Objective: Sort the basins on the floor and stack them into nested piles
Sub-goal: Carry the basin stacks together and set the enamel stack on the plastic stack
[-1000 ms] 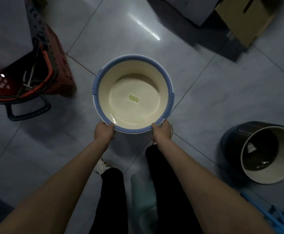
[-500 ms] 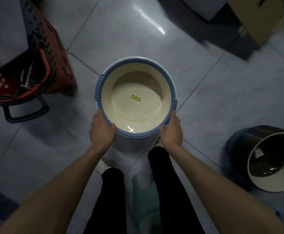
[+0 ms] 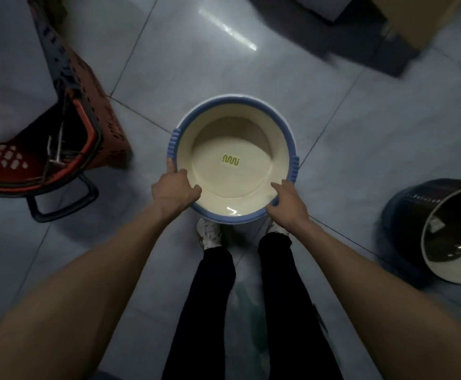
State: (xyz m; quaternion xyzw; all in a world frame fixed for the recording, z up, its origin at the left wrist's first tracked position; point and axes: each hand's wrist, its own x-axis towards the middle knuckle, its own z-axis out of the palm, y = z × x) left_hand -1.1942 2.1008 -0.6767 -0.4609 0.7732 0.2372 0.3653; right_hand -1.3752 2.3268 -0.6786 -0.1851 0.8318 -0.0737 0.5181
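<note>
Over the floor (image 3: pixel 169 64), just ahead of the shoes (image 3: pixel 210 233): blue-rimmed basin (image 3: pixel 232 138), left hand (image 3: pixel 173 192) and right hand (image 3: pixel 287 204) each curled round its near rim (probably light, stiff, smooth plastic; ribbed side handles (image 3: pixel 294 168) should give surer hold).

Storeroom-like spot — tiled floor (image 3: pixel 196 64), cardboard box (image 3: pixel 421 17), shopping basket (image 3: pixel 81 105)

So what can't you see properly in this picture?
Head view only.
Underside of the blue-rimmed basin: hidden by its own bowl.
Most fingers of the left hand and right hand: hidden under that rim.
Dark basin on its side: cut off by the right edge.
Cardboard box: cut off by the top edge, blurred.
Things inside the red basket: too dim.
</note>
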